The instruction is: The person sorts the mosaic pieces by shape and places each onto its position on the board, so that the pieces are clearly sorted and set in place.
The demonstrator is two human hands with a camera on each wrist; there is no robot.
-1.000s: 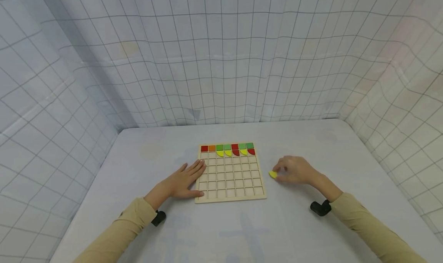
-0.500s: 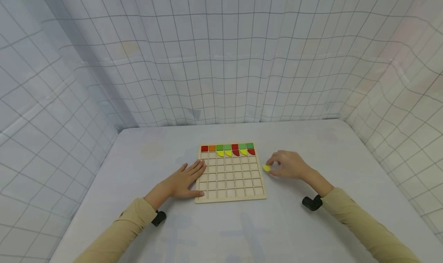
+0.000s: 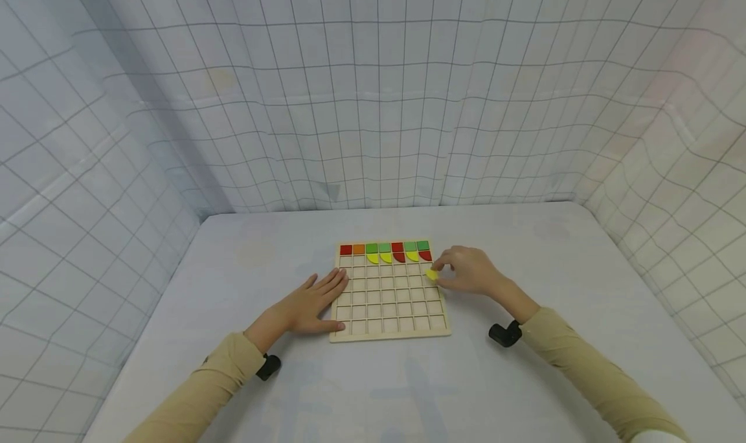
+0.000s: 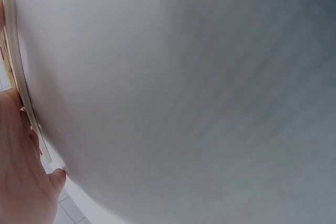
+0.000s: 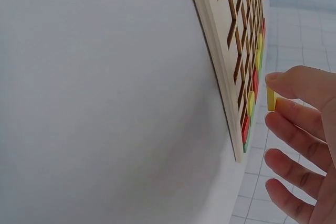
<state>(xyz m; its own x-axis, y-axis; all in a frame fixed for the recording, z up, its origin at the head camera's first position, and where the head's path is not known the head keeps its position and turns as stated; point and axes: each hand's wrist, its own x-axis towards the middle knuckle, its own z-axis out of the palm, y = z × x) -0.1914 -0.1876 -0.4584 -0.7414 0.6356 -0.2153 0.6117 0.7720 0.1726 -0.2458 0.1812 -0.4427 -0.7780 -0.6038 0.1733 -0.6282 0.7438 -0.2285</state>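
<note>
A pale wooden grid board (image 3: 389, 336) lies flat on the table. Its far row holds red, orange and green square tiles (image 3: 371, 248); the row below has yellow and red quarter-circle tiles (image 3: 386, 258) in several cells at the right. Spread over the board's left edge, my left hand (image 3: 309, 307) rests with straight fingers, the thumb near the front corner. My right hand (image 3: 469, 271) pinches a yellow quarter-circle tile (image 3: 432, 274) between thumb and index finger, over the right edge of the board. In the right wrist view the pinched yellow tile (image 5: 271, 99) is seen edge-on, the other fingers apart.
A white tabletop (image 3: 262, 236) surrounds the board. Grid-patterned white curtains (image 3: 373, 106) stand behind it and at both sides. A small black device (image 3: 505, 333) is strapped at the right wrist, another black device (image 3: 269, 367) at the left.
My right hand has moved left and away from me with the yellow tile, from the table beside the board to over its right edge. The left hand has stayed in place.
</note>
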